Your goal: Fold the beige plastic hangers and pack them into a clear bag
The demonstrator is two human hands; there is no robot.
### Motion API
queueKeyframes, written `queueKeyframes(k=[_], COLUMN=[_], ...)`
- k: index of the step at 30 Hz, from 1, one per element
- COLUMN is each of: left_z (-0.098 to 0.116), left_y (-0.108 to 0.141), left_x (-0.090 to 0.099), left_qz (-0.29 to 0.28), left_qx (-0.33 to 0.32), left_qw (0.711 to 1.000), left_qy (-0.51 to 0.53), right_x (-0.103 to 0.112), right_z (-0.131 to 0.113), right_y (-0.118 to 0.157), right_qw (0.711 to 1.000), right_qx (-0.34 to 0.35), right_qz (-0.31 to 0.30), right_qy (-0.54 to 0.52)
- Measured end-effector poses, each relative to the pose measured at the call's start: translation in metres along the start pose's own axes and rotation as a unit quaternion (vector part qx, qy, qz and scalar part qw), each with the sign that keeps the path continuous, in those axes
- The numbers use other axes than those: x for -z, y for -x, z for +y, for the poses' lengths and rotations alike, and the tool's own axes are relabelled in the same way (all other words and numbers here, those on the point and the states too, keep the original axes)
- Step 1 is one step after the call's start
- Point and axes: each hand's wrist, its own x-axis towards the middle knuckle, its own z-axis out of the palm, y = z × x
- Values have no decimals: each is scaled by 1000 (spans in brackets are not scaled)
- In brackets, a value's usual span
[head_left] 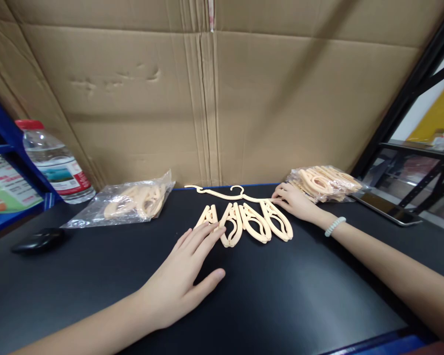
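Note:
My left hand (185,276) lies palm down with its fingers stretched and its thumb apart. Its fingertips rest over the leftmost cream folding hanger (207,215) and at the edge of a second folded hanger (231,231). Two more folded hangers, a third (258,224) and a fourth (280,224), complete the row. Behind the row lies an unfolded hanger (222,195), its arms spread and its hook toward the cardboard. My right hand (294,201) has its fingers closed at that hanger's right end, just above the fourth folded one; its fingertips partly cover the end.
A clear bag of hangers (133,201) lies at left, another bag (323,182) at right beside a dark tablet-like device (388,208). A black mouse (39,241) and a water bottle (61,165) are on the left. A cardboard wall (133,98) stands behind the black table (281,296).

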Motion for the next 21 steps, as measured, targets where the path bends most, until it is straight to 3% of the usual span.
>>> queueKeyframes(k=[13,17,21], left_z=[-2,-2,-4], left_y=[-1,-3,-8], left_x=[7,13,16], left_qz=[72,68,76], left_qx=[15,90,176], left_qw=[994,981,946], left_qy=[85,155,261], right_x=[27,37,51], right_z=[-19,-23,-33], right_y=[1,7,14], right_qw=[991,984,976], right_qx=[-32,-43,-56], right_qz=[127,171,209], right_qy=[25,13,-31])
